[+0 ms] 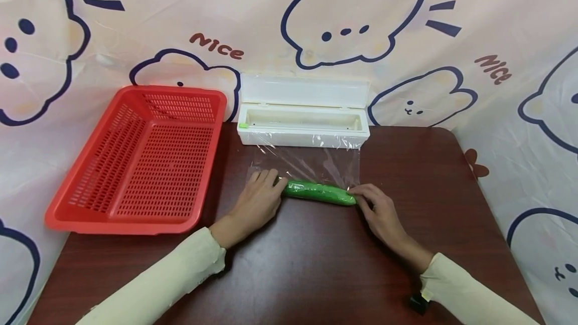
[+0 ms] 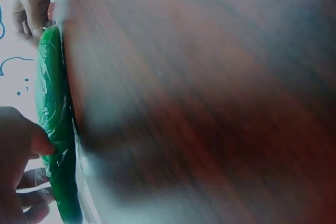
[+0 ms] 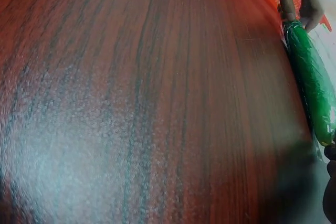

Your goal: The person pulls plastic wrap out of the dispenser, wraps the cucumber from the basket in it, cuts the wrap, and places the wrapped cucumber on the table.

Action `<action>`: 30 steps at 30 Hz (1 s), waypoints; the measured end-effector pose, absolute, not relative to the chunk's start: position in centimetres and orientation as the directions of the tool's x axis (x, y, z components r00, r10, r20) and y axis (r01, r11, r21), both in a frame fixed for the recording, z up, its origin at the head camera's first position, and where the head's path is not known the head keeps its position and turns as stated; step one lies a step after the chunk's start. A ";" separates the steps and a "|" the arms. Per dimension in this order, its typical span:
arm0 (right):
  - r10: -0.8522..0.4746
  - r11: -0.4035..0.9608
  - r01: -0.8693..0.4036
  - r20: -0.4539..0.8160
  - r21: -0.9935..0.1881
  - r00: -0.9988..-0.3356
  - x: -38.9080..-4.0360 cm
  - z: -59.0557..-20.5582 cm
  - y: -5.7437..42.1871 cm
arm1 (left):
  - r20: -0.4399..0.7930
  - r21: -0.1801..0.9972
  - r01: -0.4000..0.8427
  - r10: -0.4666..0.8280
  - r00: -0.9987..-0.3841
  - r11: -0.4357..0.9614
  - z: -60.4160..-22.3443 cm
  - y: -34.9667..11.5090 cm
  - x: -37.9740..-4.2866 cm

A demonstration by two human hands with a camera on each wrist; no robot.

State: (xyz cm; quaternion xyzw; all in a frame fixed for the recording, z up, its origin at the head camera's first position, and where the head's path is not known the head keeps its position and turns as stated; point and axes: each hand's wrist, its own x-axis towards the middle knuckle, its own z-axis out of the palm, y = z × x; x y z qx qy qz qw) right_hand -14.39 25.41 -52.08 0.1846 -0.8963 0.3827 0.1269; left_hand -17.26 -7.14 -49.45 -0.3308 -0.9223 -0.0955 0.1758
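Note:
A green cucumber point(image 1: 318, 192), wrapped in shiny clear film, lies crosswise on the table. My left hand point(image 1: 259, 199) grips its left end; in the left wrist view the thumb point(image 2: 42, 142) presses on one side and the fingers curl on the other. At the opposite end, my right hand point(image 1: 381, 214) pinches the tip between thumb and fingers. Cling film point(image 1: 311, 162) stretches flat from the cucumber back to a white dispenser box point(image 1: 302, 138), whose lid point(image 1: 304, 92) stands raised. The right wrist view shows the cucumber point(image 3: 312, 80) at its edge, with most of my right hand out of frame.
A red plastic basket point(image 1: 205, 164) with slotted walls stands at the left of the dark wooden table point(image 1: 289, 275). A small green slider point(image 1: 244, 125) sits on the box's left end. Behind hangs a printed cloth point(image 1: 262, 4), and a small black object point(image 1: 418, 304) shows by my right sleeve.

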 end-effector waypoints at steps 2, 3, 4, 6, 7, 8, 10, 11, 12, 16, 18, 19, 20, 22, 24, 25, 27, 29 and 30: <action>-0.232 0.645 -0.422 0.363 -0.637 -0.903 -14.4 -52.0 25.4 | 0.377 0.072 0.643 0.576 -0.725 0.762 -49.5 -7.2 -17.2; -0.229 0.650 -0.417 0.360 -0.635 -0.905 -14.4 -52.0 25.4 | 0.372 0.080 0.644 0.577 -0.728 0.761 -49.5 -7.3 -17.2; -0.227 0.654 -0.410 0.352 -0.636 -0.908 -14.4 -52.0 25.4 | 0.367 0.091 0.646 0.577 -0.730 0.758 -49.5 -7.3 -17.1; -0.223 0.662 -0.398 0.341 -0.635 -0.913 -14.4 -52.0 25.5 | 0.354 0.111 0.648 0.579 -0.734 0.754 -49.5 -7.4 -17.1; -0.221 0.666 -0.395 0.338 -0.633 -0.915 -14.4 -52.0 25.5 | 0.348 0.117 0.649 0.581 -0.735 0.751 -49.5 -7.4 -17.1; -0.219 0.669 -0.392 0.336 -0.632 -0.916 -14.4 -51.9 25.5 | 0.345 0.122 0.652 0.584 -0.735 0.748 -49.5 -7.4 -17.1; -0.220 0.674 -0.391 0.335 -0.627 -0.916 -14.4 -52.0 25.5 | 0.342 0.134 0.656 0.587 -0.734 0.742 -49.4 -7.5 -17.1; -0.222 0.679 -0.391 0.334 -0.622 -0.916 -14.4 -52.0 25.5 | 0.344 0.138 0.657 0.587 -0.733 0.741 -49.4 -7.5 -17.1; -0.224 0.681 -0.391 0.332 -0.619 -0.916 -14.3 -52.0 25.6 | 0.344 0.142 0.658 0.587 -0.733 0.739 -49.4 -7.5 -17.2; -0.242 0.695 -0.398 0.327 -0.598 -0.914 -14.3 -52.1 25.6 | 0.349 0.153 0.657 0.582 -0.735 0.738 -49.3 -7.7 -17.3; -0.247 0.699 -0.395 0.317 -0.596 -0.916 -14.3 -52.2 25.6 | 0.341 0.154 0.653 0.581 -0.739 0.741 -49.4 -7.8 -17.3; -0.249 0.702 -0.393 0.313 -0.593 -0.916 -14.3 -52.2 25.7 | 0.335 0.154 0.652 0.581 -0.742 0.743 -49.4 -7.9 -17.3; -0.252 0.706 -0.391 0.307 -0.591 -0.918 -14.3 -52.1 25.7 | 0.328 0.155 0.648 0.580 -0.745 0.745 -49.4 -7.9 -17.3; -0.259 0.713 -0.389 0.297 -0.583 -0.919 -14.3 -52.1 25.8 | 0.318 0.154 0.641 0.577 -0.753 0.752 -49.4 -8.0 -17.3; -0.271 0.717 -0.389 0.284 -0.579 -0.920 -14.2 -52.0 25.8 | 0.319 0.162 0.635 0.569 -0.758 0.755 -49.5 -8.1 -17.3; -0.280 0.718 -0.395 0.282 -0.573 -0.918 -14.2 -51.9 25.8 | 0.319 0.167 0.632 0.565 -0.761 0.757 -49.5 -8.2 -17.3; -0.302 0.720 -0.414 0.286 -0.557 -0.910 -14.1 -51.9 25.8 | 0.328 0.178 0.627 0.555 -0.765 0.759 -49.4 -8.3 -17.2; -0.325 0.713 -0.439 0.298 -0.546 -0.898 -14.2 -51.8 25.8 | 0.338 0.189 0.624 0.546 -0.766 0.758 -49.4 -8.3 -17.2; -0.335 0.707 -0.454 0.309 -0.542 -0.890 -14.2 -51.8 25.8 | 0.344 0.190 0.623 0.543 -0.766 0.759 -49.4 -8.4 -17.2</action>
